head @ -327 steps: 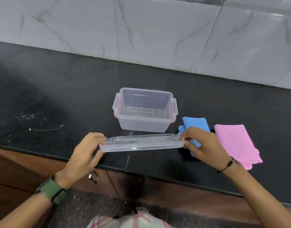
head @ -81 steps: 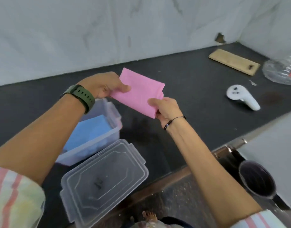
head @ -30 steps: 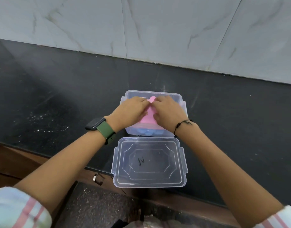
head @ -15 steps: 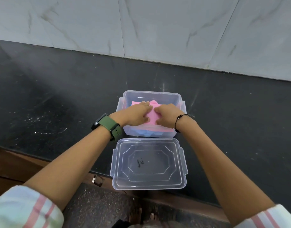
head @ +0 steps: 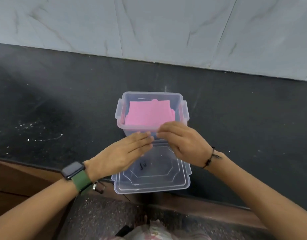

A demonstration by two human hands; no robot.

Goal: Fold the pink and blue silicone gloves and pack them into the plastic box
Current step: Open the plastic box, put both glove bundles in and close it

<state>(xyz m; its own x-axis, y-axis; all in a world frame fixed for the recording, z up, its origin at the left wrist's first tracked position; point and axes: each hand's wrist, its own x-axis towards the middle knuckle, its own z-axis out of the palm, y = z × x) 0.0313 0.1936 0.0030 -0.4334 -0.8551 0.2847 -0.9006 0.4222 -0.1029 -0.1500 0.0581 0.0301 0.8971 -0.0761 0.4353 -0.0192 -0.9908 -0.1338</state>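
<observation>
The clear plastic box (head: 184,113) stands on the black counter with the folded pink glove (head: 149,115) lying flat on top inside it. The blue glove is underneath and almost wholly hidden; only a blue sliver shows through the near wall. The clear lid (head: 159,177) lies flat just in front of the box, near the counter's edge. My left hand (head: 121,155) hovers over the lid's far part, fingers straight and together, empty. My right hand (head: 183,142) is beside it, fingers loosely curled, holding nothing, its fingertips at the box's near wall.
A grey marble-tiled wall (head: 149,28) rises behind the black counter (head: 62,101). White scratch marks (head: 38,134) lie on the counter to the left. Brown cabinet fronts (head: 19,179) and a speckled floor are below the counter's edge.
Both hands have come back out of the box toward me and now hover above the lid. The pink glove stays in the box, lying flat.
</observation>
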